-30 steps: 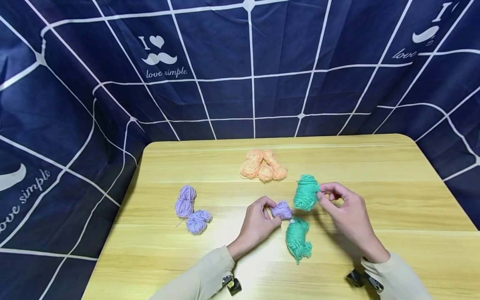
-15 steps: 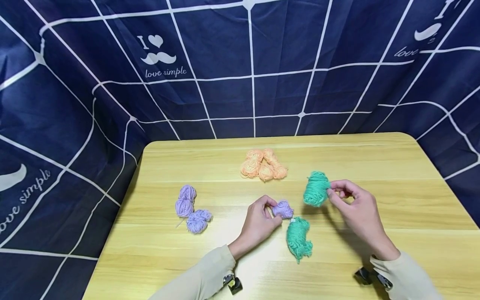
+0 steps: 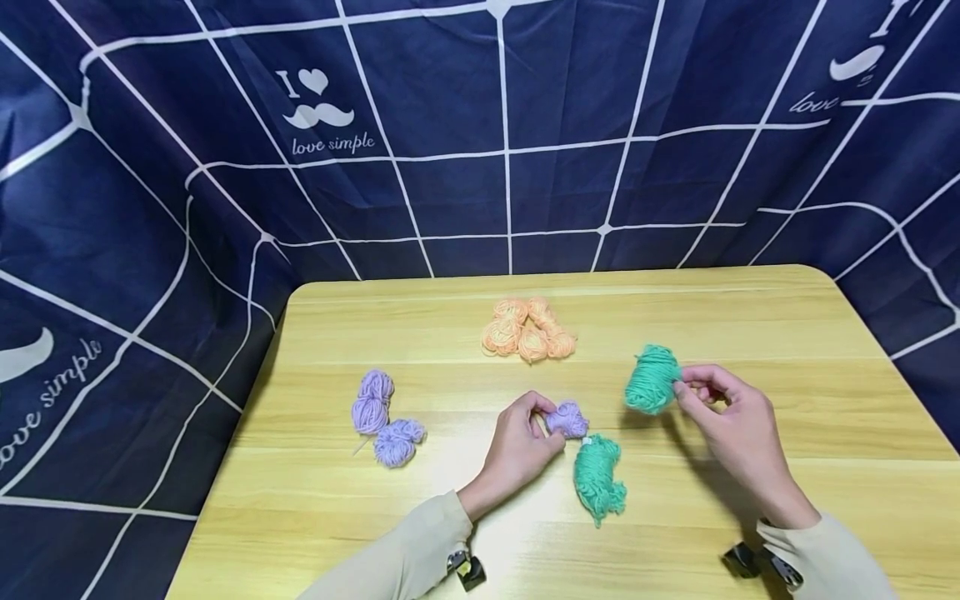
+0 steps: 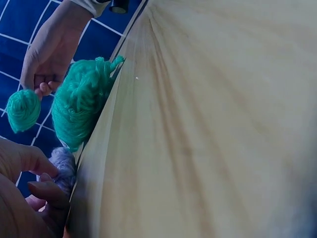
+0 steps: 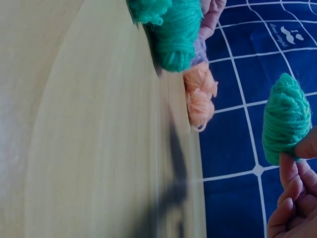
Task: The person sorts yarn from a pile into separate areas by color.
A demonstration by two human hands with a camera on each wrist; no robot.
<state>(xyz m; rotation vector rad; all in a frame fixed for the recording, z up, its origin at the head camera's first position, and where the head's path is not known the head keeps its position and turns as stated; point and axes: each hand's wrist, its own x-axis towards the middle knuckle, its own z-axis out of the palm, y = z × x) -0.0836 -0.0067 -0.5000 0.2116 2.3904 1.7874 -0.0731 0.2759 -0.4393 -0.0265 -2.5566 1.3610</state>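
Observation:
My right hand [image 3: 738, 421] pinches one end of a green yarn skein [image 3: 652, 380] between thumb and fingers, holding it up off the table; the right wrist view shows that skein [image 5: 286, 120] against the blue cloth. On the table, my left hand [image 3: 519, 442] pinches a small purple yarn skein [image 3: 567, 419] by its left side. A second green yarn skein [image 3: 597, 477], with a small white tag at its top, lies just below the purple one. In the left wrist view the purple skein [image 4: 63, 168] is partly covered by the left fingers.
Several peach yarn skeins [image 3: 528, 330] lie bunched toward the back of the wooden table [image 3: 750, 333]. Two more purple yarn skeins [image 3: 382, 418] lie at the left. A navy cloth [image 3: 442, 200] with white lines hangs behind the table and along its sides.
My right hand has moved to the right with the green skein, away from the purple one. The left hand and the skeins on the table have stayed nearly where they were.

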